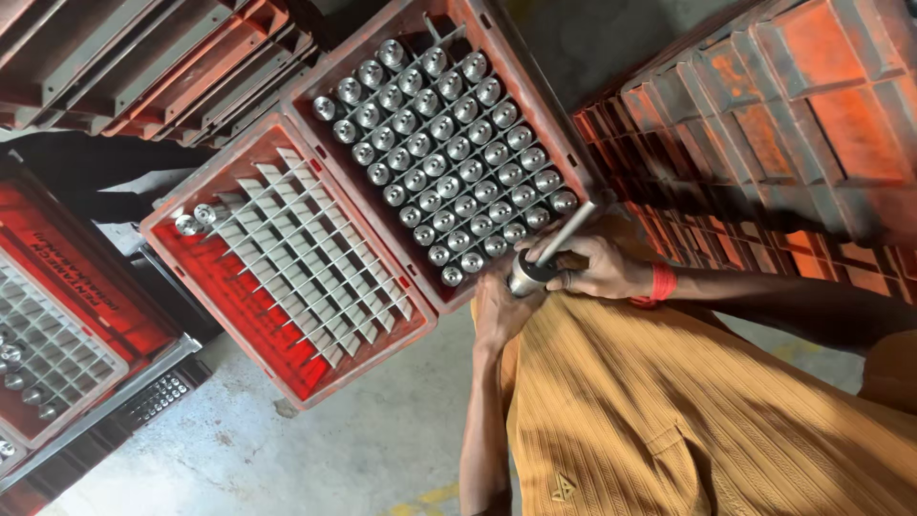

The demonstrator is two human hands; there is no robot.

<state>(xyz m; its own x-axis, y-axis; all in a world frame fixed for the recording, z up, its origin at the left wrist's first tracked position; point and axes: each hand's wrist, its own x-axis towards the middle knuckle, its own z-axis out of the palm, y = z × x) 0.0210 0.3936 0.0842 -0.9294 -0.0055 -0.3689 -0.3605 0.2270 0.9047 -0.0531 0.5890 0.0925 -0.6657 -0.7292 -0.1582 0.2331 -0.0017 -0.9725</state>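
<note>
Grey concrete floor (363, 449) below me, with stacks of red crates (783, 115) to one side and more at the top corner; two open crates lie tilted in front of me, each fitted with a white divider grid.

My right hand (597, 268) is closed around a metal shaft (544, 263), a thick round base with a thin rod rising from it, held just off the near corner of the full crate (449, 143); my left hand (501, 311) cups the base from beneath, its grip closed against the part as far as I can tell, though the fingers are partly hidden.

To do this well, I judge I should keep the left hand steady under the weight and let the right guide the rod; the part should stay upright so that it does not knock the shiny tops (439, 191) beside it; the crate rim is close, so I keep my knuckles clear of it.

Counted: one shaft in my hands; two open crates before me; the full one shows roughly fifty round tops, rows too tight at the far end to be exact; the other crate (287, 258) holds two parts (196, 218) in a far corner, the remaining cells bare; a third crate (57, 325) at the edge shows a few more, cut off.
</note>
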